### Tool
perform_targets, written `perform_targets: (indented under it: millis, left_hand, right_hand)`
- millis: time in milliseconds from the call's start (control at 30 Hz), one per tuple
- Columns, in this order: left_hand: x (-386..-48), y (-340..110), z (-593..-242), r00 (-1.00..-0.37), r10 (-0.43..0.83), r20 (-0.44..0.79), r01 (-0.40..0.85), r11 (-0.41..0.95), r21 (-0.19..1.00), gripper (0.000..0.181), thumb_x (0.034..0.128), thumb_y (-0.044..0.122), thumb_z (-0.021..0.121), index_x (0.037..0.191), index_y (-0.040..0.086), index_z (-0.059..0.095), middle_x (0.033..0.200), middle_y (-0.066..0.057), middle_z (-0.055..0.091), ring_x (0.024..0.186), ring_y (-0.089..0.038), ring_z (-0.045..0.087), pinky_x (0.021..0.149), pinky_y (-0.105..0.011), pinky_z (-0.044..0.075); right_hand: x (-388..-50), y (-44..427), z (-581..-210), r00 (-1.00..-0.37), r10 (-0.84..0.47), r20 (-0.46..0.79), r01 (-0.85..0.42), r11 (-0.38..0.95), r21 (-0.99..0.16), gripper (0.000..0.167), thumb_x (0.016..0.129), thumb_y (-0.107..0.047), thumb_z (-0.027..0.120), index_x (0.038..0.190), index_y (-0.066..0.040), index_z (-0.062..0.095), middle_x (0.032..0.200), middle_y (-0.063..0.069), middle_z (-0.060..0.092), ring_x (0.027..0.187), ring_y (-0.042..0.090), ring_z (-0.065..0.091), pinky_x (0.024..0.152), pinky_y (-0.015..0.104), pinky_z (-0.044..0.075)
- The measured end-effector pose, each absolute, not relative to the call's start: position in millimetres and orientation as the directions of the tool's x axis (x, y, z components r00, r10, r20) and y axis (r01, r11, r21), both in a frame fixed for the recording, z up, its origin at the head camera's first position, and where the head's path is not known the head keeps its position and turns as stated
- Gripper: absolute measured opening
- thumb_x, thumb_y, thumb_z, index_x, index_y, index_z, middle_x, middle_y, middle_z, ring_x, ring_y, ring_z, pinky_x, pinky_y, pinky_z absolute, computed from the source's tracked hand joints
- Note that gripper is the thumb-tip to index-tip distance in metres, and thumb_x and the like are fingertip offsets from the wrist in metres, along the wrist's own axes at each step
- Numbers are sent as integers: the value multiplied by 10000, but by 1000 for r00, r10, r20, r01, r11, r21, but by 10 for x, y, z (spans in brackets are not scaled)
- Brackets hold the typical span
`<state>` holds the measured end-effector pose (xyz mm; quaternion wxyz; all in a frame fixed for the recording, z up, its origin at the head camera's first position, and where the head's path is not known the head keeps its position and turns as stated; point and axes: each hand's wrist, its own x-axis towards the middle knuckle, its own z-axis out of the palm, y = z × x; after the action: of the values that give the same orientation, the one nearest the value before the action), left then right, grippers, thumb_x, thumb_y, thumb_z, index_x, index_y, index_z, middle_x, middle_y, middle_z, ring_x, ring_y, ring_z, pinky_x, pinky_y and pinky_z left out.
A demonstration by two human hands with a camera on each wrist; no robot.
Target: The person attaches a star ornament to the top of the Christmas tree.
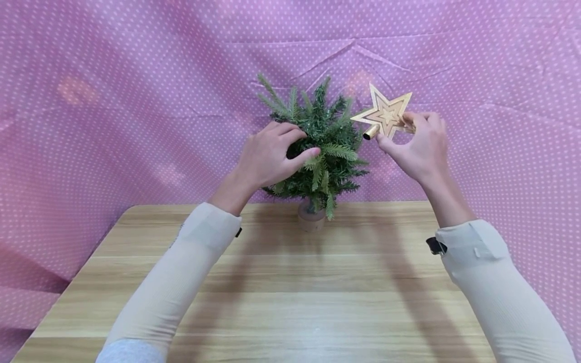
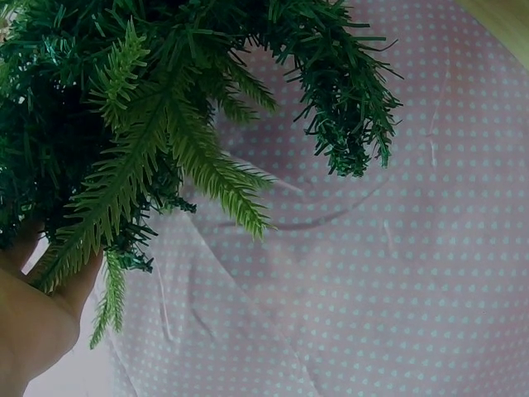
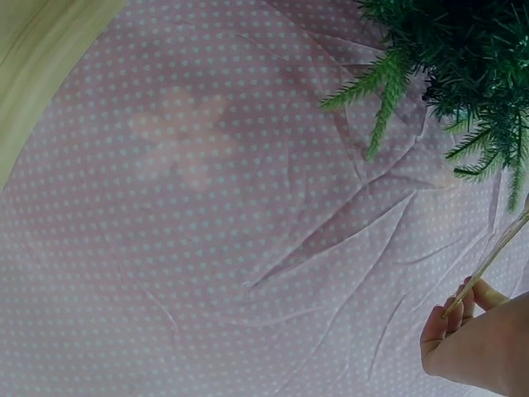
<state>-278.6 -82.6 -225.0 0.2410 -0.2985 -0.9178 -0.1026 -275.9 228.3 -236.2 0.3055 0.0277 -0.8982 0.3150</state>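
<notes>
A small artificial Christmas tree (image 1: 336, 133) stands on a round wooden base (image 1: 311, 219) at the far side of the table. My left hand (image 1: 272, 154) grips its foliage from the left, the fingertips partly hidden among the needles; a light green sprig (image 2: 107, 194) passes by the fingers in the left wrist view. To the right of the tree, my right hand (image 1: 422, 146) pinches a gold star tree topper (image 1: 387, 112) by its right side, apart from the branches. The star's short hollow tube (image 1: 371, 132) points down and left. The right wrist view shows the star edge-on.
The tree stands near the back edge of the wood-grain table (image 1: 317, 282). Behind it hangs a creased pink cloth (image 1: 181, 75) with white dots, which also runs down both sides. Both forearms reach over the table from the front.
</notes>
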Motion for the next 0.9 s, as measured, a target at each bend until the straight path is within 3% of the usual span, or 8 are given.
perform_targets:
  millis: [900]
  left_hand:
    - [-2786,-828,-2250,-704,497,508,595,802,40,710,956,738,426,1333,189,673,1406,-24,598,1303,-243,526,963,-493,526]
  right_hand:
    - [-2856,2114,-2209,-821,146,552,-233,797,-557,816,809,-531,776,1402,-11,565,1342,176,494,1237,312,385,1015,482,368]
